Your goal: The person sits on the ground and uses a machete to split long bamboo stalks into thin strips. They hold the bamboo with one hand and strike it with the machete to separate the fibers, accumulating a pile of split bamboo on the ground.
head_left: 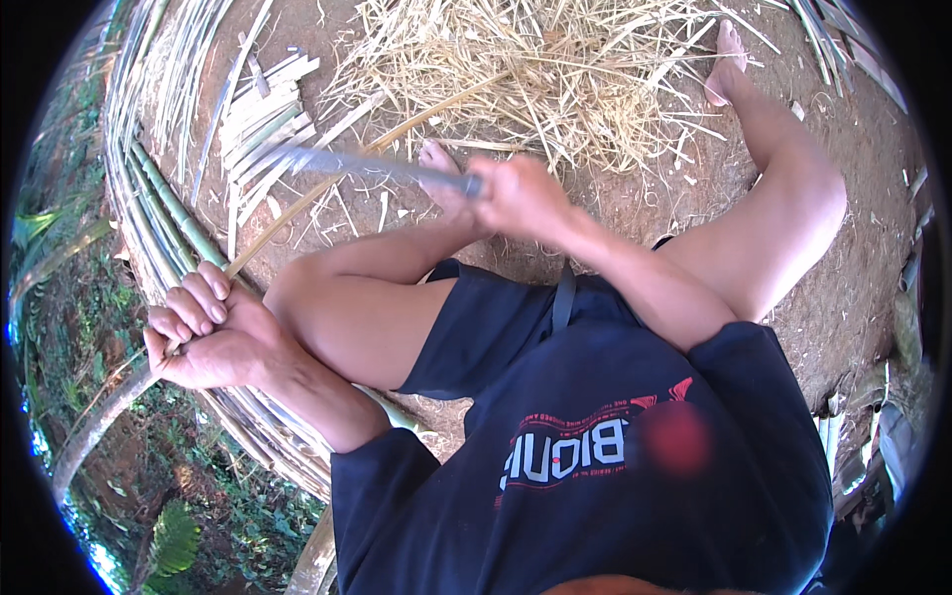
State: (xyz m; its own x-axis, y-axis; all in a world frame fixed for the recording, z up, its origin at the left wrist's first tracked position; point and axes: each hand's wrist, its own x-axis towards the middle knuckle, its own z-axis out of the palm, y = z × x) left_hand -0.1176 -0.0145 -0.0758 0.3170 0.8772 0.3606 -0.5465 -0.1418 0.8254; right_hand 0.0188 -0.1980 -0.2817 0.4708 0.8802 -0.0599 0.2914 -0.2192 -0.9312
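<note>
My right hand [526, 198] is closed round the handle of a long knife [382, 165]. Its grey blade points left, smeared by motion, and passes over a tan bamboo strip [397, 130]. That strip slants from the straw-like shavings down to my left hand [213, 332], whose fingers are curled tight with the palm turned up. From the outer side of this fist a pale curved length [104, 421] runs down to the lower left; whether it is the same strip, I cannot tell. The blade and my left hand are well apart.
A heap of thin shavings [535, 79] lies on the bare earth ahead. Short flat bamboo pieces [266, 124] are piled left of it. Long bamboo strips [149, 213] curve along my left, beside green plants [174, 540]. My bent legs [367, 302] frame the work area.
</note>
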